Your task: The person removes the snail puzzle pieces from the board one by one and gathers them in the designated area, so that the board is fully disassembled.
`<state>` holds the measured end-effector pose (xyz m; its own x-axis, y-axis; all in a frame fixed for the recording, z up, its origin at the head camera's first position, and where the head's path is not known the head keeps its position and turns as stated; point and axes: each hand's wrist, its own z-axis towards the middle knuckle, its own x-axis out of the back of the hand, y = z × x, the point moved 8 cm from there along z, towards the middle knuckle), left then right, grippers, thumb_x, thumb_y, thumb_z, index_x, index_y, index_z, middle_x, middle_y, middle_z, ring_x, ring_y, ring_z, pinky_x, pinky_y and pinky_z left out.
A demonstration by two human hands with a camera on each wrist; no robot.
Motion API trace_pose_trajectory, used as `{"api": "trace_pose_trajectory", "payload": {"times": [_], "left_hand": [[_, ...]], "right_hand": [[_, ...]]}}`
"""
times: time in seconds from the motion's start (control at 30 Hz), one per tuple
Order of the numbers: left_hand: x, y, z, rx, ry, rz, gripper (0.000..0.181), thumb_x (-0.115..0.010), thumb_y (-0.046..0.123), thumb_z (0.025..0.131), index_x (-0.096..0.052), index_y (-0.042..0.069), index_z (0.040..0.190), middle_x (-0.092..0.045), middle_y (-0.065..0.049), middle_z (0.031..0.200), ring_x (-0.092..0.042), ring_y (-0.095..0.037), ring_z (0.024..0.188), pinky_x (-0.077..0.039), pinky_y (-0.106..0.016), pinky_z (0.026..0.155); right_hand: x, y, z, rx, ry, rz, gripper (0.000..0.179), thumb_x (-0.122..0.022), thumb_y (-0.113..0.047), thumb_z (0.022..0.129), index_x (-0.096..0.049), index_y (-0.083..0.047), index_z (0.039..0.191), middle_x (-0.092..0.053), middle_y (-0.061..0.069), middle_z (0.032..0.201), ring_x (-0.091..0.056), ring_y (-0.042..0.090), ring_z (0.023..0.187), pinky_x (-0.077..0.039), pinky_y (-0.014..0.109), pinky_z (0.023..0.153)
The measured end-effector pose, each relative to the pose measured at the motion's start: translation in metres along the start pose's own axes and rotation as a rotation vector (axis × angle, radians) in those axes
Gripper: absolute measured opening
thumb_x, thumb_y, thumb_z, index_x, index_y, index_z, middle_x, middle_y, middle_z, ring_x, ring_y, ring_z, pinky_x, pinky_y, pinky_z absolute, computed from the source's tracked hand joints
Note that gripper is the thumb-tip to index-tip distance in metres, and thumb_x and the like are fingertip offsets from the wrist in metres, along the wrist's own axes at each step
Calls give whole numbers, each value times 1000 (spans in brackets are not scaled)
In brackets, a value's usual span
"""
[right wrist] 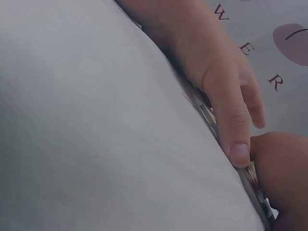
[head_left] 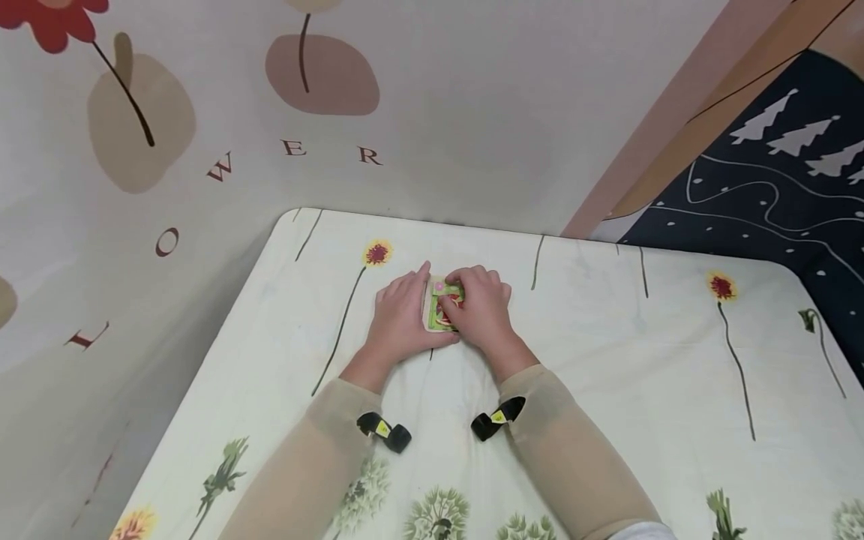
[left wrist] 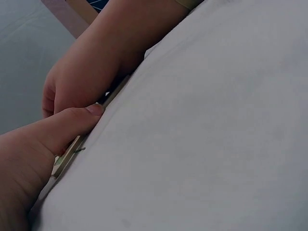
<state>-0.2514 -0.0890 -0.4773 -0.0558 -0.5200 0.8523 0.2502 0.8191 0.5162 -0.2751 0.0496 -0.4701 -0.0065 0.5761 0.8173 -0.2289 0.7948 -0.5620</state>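
Observation:
A small, flat wooden puzzle board (head_left: 434,324) with a green and red picture lies on the cloth between the two hands. Along its left side my left hand (head_left: 403,316) lays its straight fingers, while the left thumb (left wrist: 72,122) stretches along the near edge. From the right, my right hand (head_left: 483,306) curls over the board, its thumb and forefinger bent onto a red and green puzzle piece (head_left: 442,307). A pink dot shows at the board's top left. The right hand covers the board's right part, and both wrist views show the board only as a thin edge.
The board rests on a table with a pale flower-print cloth (head_left: 607,360). A light printed wall hanging (head_left: 472,135) rises behind the far edge, and a dark one (head_left: 749,187) with white trees hangs at the right. Each sleeve carries a black wrist camera.

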Motion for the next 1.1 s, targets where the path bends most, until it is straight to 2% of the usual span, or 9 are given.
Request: {"api": "trace_pose_trajectory", "payload": {"times": [0.23,0.4,0.67,0.87,1.1], "left_hand": [[0,-3,-1,6,7,-4,128,-88,67,72,-26,12,169,-46,-14,162,-37,-35,150,-30,-60,118],[-1,-6,-5,19,-2,0,127,-87,67,72,-27,13,169,-46,-13,163,-37,-34,151,-30,-59,118],[0,-6,-4,5,10,-3,126,-87,68,73,-27,14,169,-44,-14,164,-35,-34,152,-29,-60,118],[0,-6,-4,18,-1,-2,126,-88,69,73,-27,15,170,-43,-13,165,-35,-34,153,-28,-60,119],[0,0,-2,13,-14,3,126,-90,67,72,-29,15,169,-45,-11,163,-36,-33,152,-28,-59,120]], "right_hand": [[-1,-1,0,17,27,46,33,-78,-29,96,-67,-14,123,-64,3,124,-52,28,112,-33,55,99],[-3,-3,-2,45,35,116,33,-81,-24,92,-67,-12,119,-70,3,119,-55,27,109,-31,54,101],[2,-6,-4,123,70,174,38,-84,-23,91,-77,-13,127,-78,-1,118,-60,22,107,-30,55,101],[6,-1,-5,76,86,254,42,-90,-24,88,-78,-14,126,-78,0,118,-60,21,106,-30,53,102],[20,11,-12,9,174,319,44,-95,-26,82,-79,-12,121,-77,1,110,-61,22,102,-33,50,104]]}}
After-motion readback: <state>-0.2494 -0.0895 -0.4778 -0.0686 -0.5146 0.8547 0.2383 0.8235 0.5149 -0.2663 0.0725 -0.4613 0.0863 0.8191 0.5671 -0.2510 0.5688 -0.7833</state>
